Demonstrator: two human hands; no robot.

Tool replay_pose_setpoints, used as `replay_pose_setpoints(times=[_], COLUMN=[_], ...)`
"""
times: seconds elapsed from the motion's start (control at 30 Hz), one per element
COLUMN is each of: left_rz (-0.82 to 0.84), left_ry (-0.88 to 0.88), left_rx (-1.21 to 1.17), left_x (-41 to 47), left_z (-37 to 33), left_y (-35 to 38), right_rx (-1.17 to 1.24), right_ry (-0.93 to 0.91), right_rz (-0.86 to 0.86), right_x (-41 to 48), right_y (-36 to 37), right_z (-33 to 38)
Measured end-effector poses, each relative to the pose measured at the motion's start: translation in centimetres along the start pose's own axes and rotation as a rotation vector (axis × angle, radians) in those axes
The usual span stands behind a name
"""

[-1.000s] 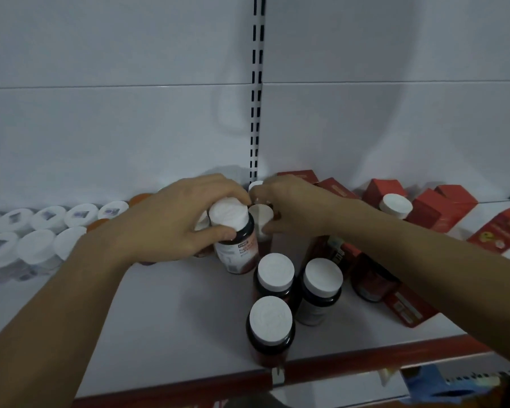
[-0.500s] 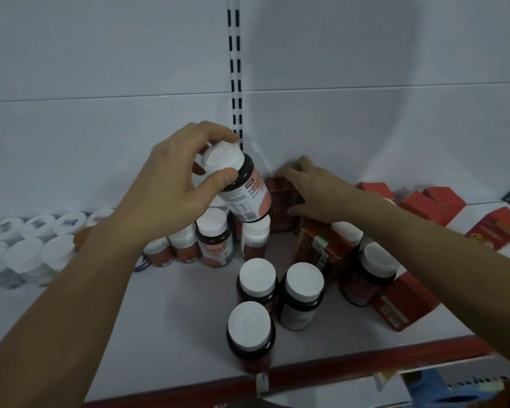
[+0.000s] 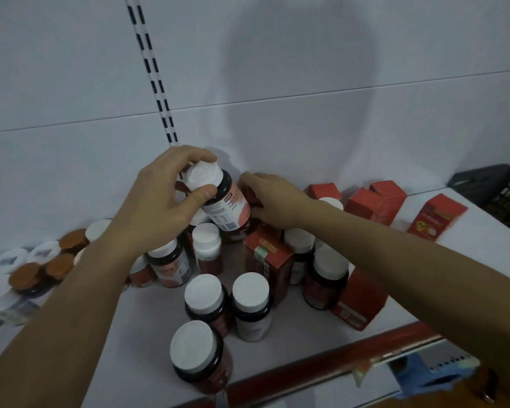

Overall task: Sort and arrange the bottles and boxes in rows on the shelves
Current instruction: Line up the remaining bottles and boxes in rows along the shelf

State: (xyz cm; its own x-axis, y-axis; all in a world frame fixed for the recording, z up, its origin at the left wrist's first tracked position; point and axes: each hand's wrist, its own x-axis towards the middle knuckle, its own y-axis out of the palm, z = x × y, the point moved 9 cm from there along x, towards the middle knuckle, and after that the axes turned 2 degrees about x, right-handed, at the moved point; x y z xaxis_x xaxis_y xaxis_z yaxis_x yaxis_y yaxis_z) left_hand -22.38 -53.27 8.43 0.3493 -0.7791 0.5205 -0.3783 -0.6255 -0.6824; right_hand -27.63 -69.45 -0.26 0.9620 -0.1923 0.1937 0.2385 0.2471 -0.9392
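The left hand point(image 3: 159, 207) grips a bottle point(image 3: 226, 207) by its white cap, lifted above the standing bottles point(image 3: 206, 240), probably to make room. The right hand point(image 3: 274, 198) holds a dark red box point(image 3: 252, 197) just right of it.

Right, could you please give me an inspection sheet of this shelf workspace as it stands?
Surface: white shelf, red front edge.
Job's things: white-capped bottles clustered unsorted at front; red boxes scattered right; orange-capped bottles left.
Clutter: black basket far right.
Grippers: left hand grips a tilted bottle by its cap; right hand holds a dark red box at the back.
Cables: nothing seen.
Surroundings: white back panel, slotted upright.
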Motion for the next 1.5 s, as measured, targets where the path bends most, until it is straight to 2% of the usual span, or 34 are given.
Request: replay_pose_setpoints(times=[0.23,0.4,0.6,0.7,0.8,0.87,0.97,1.03,1.1,1.23,1.37,1.5], left_rz=[0.01,0.06,0.182,0.265,0.326,0.321,0.305,0.327,0.356,0.352,0.317,0.242], left_ry=[-0.009,-0.027,-0.035,0.005,0.008,-0.046,-0.138,-0.163,-0.182,-0.212,-0.251,-0.238], left_rx=[-0.015,0.032,0.193,0.307,0.42,0.485,0.542,0.581,0.614,0.613,0.621,0.752], left_x=[1.3,2.5,4.1,4.5,4.4,4.3,4.1,3.9,3.6,3.0,2.2,1.6], left_z=[-0.9,-1.3,-0.4,0.0,1.0,2.0,3.2,3.8,4.3,5.0,5.7,5.4], left_y=[1.6,4.5,8.5,10.4,11.5,11.6,11.5,11.8,12.0,11.5,10.5,9.2], right_rx=[-0.003,-0.029,-0.144,-0.22,-0.335,-0.273,-0.231,-0.224,-0.187,-0.167,-0.195,-0.19], right_ry=[0.059,0.111,0.206,0.233,0.101,-0.071,-0.217,-0.235,-0.253,-0.307,-0.252,-0.249], right_rz=[-0.072,-0.035,0.089,0.089,0.057,0.081,0.273,0.41,0.474,0.377,0.294,0.233], right_x=[-1.9,-3.9,-6.1,-7.0,-7.7,-8.1,-8.8,-8.9,-8.8,-8.1,-7.1,-4.9], right_y=[-4.7,-7.9,-6.4,-6.2,-6.2,-5.9,-4.3,-2.9,-1.6,-1.4,-2.5,-2.9], right_z=[-4.4,-8.6,-11.6,-12.1,-10.4,-7.9,-5.3,-5.0,-5.0,-4.9,-4.8,-2.9])
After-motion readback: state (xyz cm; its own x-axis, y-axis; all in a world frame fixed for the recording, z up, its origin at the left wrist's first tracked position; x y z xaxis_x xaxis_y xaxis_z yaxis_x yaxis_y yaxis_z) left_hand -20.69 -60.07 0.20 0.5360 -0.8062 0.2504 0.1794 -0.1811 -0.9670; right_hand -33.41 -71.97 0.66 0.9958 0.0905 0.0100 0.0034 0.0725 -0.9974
